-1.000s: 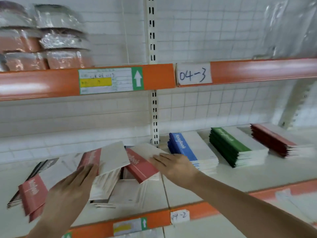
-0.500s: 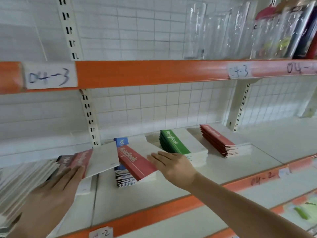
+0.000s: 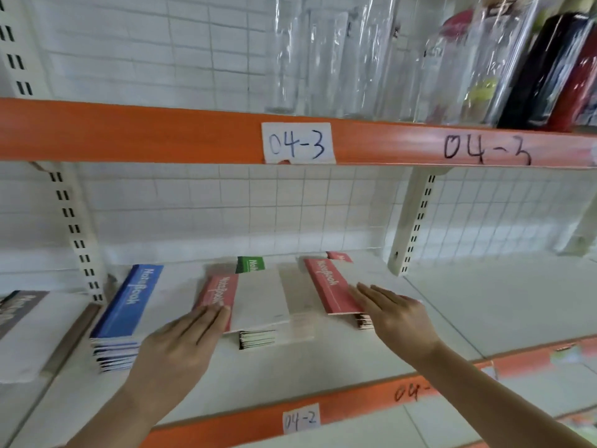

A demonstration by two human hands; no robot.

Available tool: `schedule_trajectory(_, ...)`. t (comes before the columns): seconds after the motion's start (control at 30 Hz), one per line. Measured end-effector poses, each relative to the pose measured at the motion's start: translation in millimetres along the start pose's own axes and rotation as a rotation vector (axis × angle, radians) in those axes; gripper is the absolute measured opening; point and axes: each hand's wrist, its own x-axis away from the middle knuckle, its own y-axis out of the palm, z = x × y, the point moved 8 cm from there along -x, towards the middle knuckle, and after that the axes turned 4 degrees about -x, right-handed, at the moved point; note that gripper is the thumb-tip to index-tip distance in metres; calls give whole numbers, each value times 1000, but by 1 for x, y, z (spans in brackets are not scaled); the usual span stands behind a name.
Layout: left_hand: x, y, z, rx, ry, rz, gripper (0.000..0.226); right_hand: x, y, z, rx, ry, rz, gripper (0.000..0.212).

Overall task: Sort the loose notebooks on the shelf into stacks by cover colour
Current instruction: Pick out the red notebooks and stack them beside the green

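Far left of both hands lies a grey notebook (image 3: pixel 22 307), then a blue stack (image 3: pixel 124 313) just beside the left hand (image 3: pixel 184 342), squared up, apparently already sorted. The left hand's fingers (image 3: pixel 210 318) lie straight and flat, tips pressing the near corner of a red notebook (image 3: pixel 217 294) atop the green stack (image 3: pixel 250 265), probably parked there until it can join its own colour. Right of it, the right hand (image 3: pixel 392 313) rests, fingers straight and released, on another red notebook (image 3: pixel 329 286) capping the red stack (image 3: pixel 339 256), seemingly to square it up.
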Motion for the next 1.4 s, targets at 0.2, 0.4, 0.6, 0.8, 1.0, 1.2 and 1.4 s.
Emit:
schedule_trajectory(0.2, -36, 37, 67, 43, 53, -4, 42, 18, 19, 64, -23, 66, -122, 36)
schedule_trajectory(0.4, -76, 54, 96, 98, 44, -12, 35, 27, 61, 101, -187, 206, -471, 52)
schedule_trajectory(0.6, -107, 74, 110, 74, 45, -26, 52, 58, 105, 110, -453, 220, -794, 77)
schedule_trajectory(0.8, -141, 129, 146, 137, 84, -242, 38, 60, 99, 118, -467, 211, -825, 69)
schedule_trajectory(1.0, -167, 187, 190, 178, 92, -664, 46, 78, 78, 172, -345, 562, -709, 54)
schedule_trajectory(1.2, -163, 221, 215, 267, 77, -670, 87, 74, 73, 183, -324, 600, -711, 53)
schedule_trajectory(1.4, -164, 214, 208, 274, 83, -692, 67, 71, 83, 163, -380, 535, -785, 55)
